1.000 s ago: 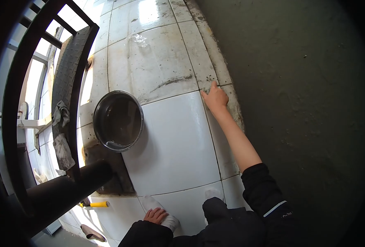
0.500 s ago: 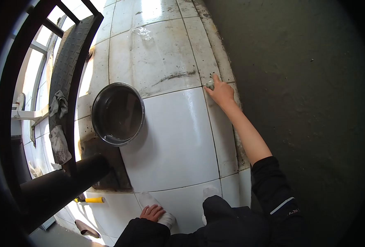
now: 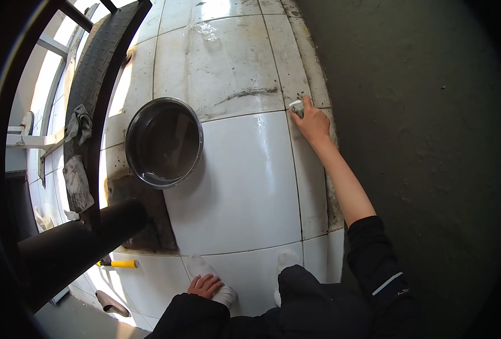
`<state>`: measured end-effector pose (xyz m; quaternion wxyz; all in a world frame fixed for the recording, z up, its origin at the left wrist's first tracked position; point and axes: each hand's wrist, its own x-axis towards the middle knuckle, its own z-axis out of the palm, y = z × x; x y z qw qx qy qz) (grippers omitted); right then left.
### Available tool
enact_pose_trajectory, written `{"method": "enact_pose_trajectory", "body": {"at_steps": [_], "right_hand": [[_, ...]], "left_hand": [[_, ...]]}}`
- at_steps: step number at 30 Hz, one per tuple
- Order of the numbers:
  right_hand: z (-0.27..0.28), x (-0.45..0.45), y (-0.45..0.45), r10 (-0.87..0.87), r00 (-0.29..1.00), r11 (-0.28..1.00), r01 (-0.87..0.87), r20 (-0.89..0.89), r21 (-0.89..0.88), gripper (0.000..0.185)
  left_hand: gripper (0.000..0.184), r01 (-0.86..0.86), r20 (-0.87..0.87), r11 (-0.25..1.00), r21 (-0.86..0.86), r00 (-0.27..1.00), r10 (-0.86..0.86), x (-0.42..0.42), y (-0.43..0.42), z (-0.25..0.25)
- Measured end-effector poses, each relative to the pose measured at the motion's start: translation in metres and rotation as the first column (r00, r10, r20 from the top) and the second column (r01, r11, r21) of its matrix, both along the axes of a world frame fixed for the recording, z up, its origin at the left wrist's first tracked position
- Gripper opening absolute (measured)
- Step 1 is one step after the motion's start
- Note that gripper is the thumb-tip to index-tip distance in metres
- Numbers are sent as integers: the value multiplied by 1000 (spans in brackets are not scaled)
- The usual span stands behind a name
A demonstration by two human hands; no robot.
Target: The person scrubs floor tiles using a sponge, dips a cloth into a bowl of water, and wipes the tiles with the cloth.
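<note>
My right hand (image 3: 316,125) reaches out at arm's length, closed around a small grey-green and white sponge-like pad (image 3: 297,108). It presses the pad against a dirty narrow tile (image 3: 297,78) near the raised floor's right edge. Dark specks lie around the fingers. My left hand (image 3: 205,285) lies with fingers stretched over my white-socked left foot (image 3: 223,294), holding nothing. A dark metal basin (image 3: 201,144) with murky water in it stands on the tiles to the left of centre.
A dark ridged stair tread (image 3: 95,73) and a thick dark beam (image 3: 81,231) rise on the left, with grey rags (image 3: 78,183) on the tread. A yellow-handled tool (image 3: 123,264) and a brown slipper (image 3: 112,303) lie lower left. Dark lower ground (image 3: 420,141) borders the right edge.
The view has shifted slightly. My right hand still has the pad at nearly the same tile, with more of the pad's white edge showing. My left hand stays on the foot.
</note>
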<state>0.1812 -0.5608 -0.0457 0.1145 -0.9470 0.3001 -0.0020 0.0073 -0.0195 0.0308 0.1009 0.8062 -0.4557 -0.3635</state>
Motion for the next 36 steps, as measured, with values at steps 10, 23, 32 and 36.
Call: {"method": "enact_pose_trajectory", "body": {"at_steps": [10, 23, 32, 36], "right_hand": [[-7, -6, 2, 81, 997, 995, -80, 17, -67, 55], [-12, -11, 3, 134, 990, 988, -130, 34, -88, 56], [-9, -14, 0, 131, 990, 987, -125, 52, -96, 53], [-15, -6, 2, 18, 994, 996, -8, 107, -88, 53]], "left_hand": [[41, -2, 45, 1000, -29, 999, 3, 0, 0, -5], [41, 13, 58, 999, -31, 998, -12, -1, 2, -5], [35, -3, 88, 999, -49, 996, 8, -3, 4, -7], [36, -22, 66, 999, -44, 998, 25, -6, 4, -6]]}}
